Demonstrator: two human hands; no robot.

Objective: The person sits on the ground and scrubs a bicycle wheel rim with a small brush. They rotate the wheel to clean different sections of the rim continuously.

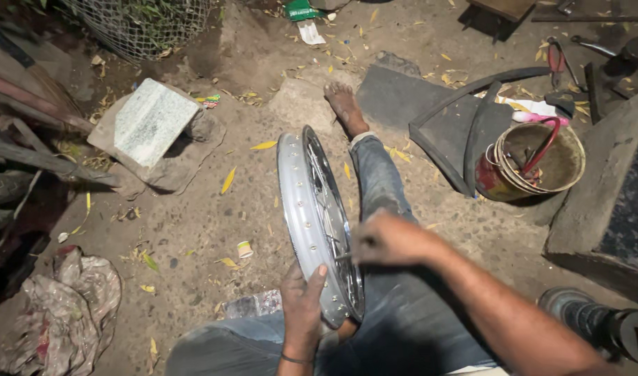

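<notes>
The left hand (pixel 301 306) grips the wheel rim (pixel 299 202) at six o'clock; the right hand (pixel 385 239), fist closed, should turn its thin tool steadily among the spokes (pixel 327 209).

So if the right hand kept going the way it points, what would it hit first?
Probably the spokes of the wheel rim: the right hand points left, straight at them, though motion blur hides the exact gap.
</notes>
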